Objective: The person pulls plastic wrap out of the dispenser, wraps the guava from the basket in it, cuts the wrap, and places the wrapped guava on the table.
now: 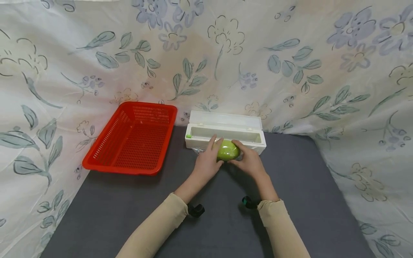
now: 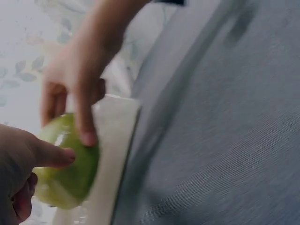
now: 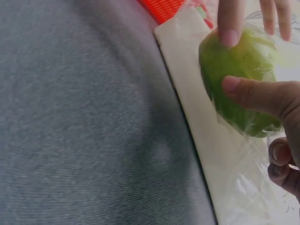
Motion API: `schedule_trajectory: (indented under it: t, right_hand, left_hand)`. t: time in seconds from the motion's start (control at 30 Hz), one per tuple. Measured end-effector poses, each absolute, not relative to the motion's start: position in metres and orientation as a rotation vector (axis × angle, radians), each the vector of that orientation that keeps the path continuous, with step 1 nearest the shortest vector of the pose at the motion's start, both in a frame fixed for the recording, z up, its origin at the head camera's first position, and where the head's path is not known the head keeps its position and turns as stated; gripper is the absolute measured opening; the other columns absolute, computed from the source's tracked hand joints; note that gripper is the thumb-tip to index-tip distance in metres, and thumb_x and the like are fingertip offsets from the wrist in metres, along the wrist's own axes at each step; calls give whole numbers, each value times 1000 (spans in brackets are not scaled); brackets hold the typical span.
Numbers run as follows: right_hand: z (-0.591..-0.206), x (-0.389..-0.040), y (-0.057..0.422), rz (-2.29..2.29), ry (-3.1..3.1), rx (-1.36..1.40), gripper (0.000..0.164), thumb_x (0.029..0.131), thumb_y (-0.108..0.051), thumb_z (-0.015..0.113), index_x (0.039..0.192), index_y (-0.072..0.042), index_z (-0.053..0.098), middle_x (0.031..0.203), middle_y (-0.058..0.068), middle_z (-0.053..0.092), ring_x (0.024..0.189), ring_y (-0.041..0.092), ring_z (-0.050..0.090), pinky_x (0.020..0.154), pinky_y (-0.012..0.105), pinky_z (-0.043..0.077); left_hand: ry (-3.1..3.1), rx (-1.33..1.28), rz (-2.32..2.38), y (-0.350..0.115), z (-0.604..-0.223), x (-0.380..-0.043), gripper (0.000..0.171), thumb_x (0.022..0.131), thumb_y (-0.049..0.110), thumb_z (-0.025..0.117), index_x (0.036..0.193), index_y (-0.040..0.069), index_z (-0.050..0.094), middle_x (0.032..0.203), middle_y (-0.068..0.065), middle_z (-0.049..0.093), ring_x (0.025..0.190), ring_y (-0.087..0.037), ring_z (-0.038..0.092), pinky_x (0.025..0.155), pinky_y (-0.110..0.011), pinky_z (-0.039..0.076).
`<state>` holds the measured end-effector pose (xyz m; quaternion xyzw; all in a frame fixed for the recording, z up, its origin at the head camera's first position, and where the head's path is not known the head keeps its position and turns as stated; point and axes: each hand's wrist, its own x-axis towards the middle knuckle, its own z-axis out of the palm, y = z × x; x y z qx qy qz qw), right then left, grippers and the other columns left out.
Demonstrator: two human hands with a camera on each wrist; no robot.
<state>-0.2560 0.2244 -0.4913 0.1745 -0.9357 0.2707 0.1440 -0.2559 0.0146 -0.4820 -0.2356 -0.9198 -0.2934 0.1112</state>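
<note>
Two holds on one green fruit (image 1: 228, 150) by the white box (image 1: 192, 142): left grip (image 1: 208, 161) and right grip (image 1: 251, 165) pinch it; its clear film (image 3: 247, 189) is best smoothed outward with even thumb pressure.

The head camera looks forward and down from farthest off, taking in basket (image 1: 120, 170), box (image 1: 193, 142) and table (image 1: 96, 215). The left wrist camera looks from close by across the fruit (image 2: 72, 180) toward the right hand (image 2: 75, 75); the right, also close, looks across it toward the left hand (image 1: 207, 161). Both share fruit and box.
</note>
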Motion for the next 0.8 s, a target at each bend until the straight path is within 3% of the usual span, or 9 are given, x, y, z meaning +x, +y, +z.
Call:
schedule_trajectory:
  t: [0.07, 0.2, 0.33, 0.43, 0.57, 0.8]
  right_hand:
    - [-489, -257, 225, 791, -2704, 501, 85, 75, -18, 99, 149, -10, 59, 136, 21, 70, 69, 23, 66, 71, 46, 55]
    - [-487, -258, 225, 812, -2719, 496, 84, 76, -20, 99, 150, -11, 59, 140, 19, 68, 77, 27, 69, 76, 49, 56]
    - [-489, -256, 226, 820, -2719, 486, 85, 77, -23, 98, 151, -9, 59, 143, 20, 66, 97, 35, 74, 83, 52, 58]
    - [-490, -256, 226, 824, -2696, 474, 85, 77, -26, 98, 151, -8, 59, 143, 19, 66, 98, 35, 74, 84, 53, 58]
    - [-491, -257, 227, 839, -2683, 450, 85, 77, -31, 98, 149, -8, 61, 138, 19, 70, 85, 33, 73, 78, 51, 59]
    - [-493, -258, 229, 832, -2694, 388, 86, 76, -40, 98, 147, -6, 62, 133, 21, 71, 103, 37, 74, 84, 54, 60]
  left_hand:
    - [-2658, -684, -892, 17, -489, -255, 92, 81, 9, 94, 160, 11, 45, 165, -17, 40, 75, -34, 73, 64, -47, 60]
    - [-2634, -659, -896, 17, -502, -264, 91, 80, 10, 95, 158, 16, 47, 160, -10, 48, 86, -32, 74, 71, -46, 61]
    - [-2658, -673, -986, 9, -504, -272, 92, 80, 13, 96, 158, 11, 47, 158, -12, 52, 114, -36, 71, 91, -50, 60]
    - [-2685, -701, -1053, 4, -499, -278, 91, 79, 14, 97, 155, 5, 48, 155, -15, 53, 129, -36, 63, 103, -51, 55]
    - [-2719, -738, -1113, -1, -494, -284, 88, 79, 17, 97, 152, 5, 50, 152, -14, 55, 134, -33, 60, 108, -51, 52]
    - [-2765, -770, -1143, -8, -495, -289, 97, 81, 20, 96, 160, 7, 43, 157, -15, 52, 138, -35, 57, 112, -52, 49]
